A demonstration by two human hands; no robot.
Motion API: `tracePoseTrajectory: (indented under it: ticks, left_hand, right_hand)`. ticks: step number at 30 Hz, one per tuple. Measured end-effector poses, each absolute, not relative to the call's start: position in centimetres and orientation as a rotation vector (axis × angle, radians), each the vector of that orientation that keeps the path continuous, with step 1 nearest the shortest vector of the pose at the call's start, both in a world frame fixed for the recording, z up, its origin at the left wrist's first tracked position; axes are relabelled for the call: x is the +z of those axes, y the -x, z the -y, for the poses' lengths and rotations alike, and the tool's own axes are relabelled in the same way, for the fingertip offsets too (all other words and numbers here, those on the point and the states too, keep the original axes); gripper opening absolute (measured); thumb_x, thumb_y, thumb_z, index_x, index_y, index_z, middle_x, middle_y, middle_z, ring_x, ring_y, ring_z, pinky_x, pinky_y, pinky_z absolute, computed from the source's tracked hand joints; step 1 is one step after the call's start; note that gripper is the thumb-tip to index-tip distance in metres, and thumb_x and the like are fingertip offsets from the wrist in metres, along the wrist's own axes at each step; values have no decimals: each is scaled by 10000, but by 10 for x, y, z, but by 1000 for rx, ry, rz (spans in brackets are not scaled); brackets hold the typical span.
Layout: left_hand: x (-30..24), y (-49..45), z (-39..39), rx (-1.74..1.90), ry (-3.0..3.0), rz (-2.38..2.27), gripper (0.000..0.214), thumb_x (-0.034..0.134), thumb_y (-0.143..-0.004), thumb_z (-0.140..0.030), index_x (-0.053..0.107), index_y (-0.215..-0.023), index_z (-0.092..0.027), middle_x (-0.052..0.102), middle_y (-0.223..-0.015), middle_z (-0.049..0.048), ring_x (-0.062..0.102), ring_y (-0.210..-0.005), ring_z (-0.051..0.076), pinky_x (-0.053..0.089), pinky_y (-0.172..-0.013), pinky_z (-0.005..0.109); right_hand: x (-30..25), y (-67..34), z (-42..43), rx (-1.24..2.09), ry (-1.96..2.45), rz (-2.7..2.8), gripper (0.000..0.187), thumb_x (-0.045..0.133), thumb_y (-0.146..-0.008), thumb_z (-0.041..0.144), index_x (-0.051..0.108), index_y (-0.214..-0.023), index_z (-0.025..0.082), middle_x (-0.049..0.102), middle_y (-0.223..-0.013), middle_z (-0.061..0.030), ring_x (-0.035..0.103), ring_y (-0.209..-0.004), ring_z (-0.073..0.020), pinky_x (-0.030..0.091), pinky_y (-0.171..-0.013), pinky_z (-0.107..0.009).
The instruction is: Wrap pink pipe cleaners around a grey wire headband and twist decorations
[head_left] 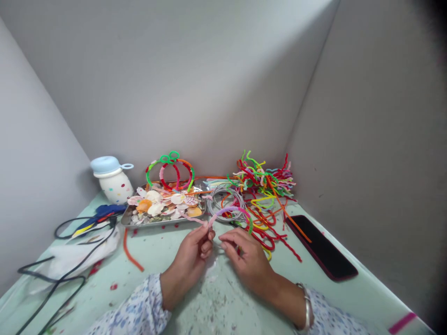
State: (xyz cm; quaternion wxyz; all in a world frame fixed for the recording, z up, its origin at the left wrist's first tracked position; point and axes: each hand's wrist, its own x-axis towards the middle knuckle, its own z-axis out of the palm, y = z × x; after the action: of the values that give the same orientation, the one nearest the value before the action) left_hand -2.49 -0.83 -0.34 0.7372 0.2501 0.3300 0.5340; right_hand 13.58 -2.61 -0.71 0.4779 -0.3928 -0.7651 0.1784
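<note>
Patterned sleeves [138, 307] cross the worktop [206, 316]. Fingers of the right hand [249, 260] curl, tips close; I can't tell whether they hold anything. Between both hands rises a fuzzy striped arc [223, 211]; the left hand [190, 258] pinches its pink part. Steady, light pressure there should keep the curve even.
</note>
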Motion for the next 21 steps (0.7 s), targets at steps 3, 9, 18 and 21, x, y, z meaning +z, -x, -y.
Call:
tracePoseTrajectory:
  ticks: [3,9,18,21]
  left_hand:
    - [-8,23,7,1130,-527,-715,297,749,-732,-342,558,-729,-114,522,-608,-49,294,-377,-8,221,-364,136]
    - [-5,20,7,1157,-610,-778,323,726,-745,-399,578,-728,-113,531,-624,-36,290,-395,1,189,-378,153]
    - [17,21,17,1232,-958,-948,380,651,-804,-467,548,-625,-147,426,-545,-49,254,-466,65,198,-453,212]
    - [23,23,19,1278,-1143,-1045,377,645,-802,-472,552,-610,-161,408,-530,-47,282,-496,88,222,-484,222]
  right_hand:
    - [-11,-137,26,450,972,1884,147,563,-889,167,674,-977,211,682,-899,-43,641,-846,-174,520,-741,-289]
    - [-9,-136,21,478,998,1824,127,558,-904,197,671,-960,213,674,-889,-48,643,-822,-170,526,-710,-276]
    - [9,-142,28,410,929,1778,118,544,-915,219,658,-944,228,664,-848,-36,641,-772,-167,526,-682,-282]
    - [28,-152,29,192,790,1794,141,565,-884,156,642,-966,241,666,-856,-37,634,-819,-186,515,-733,-320]
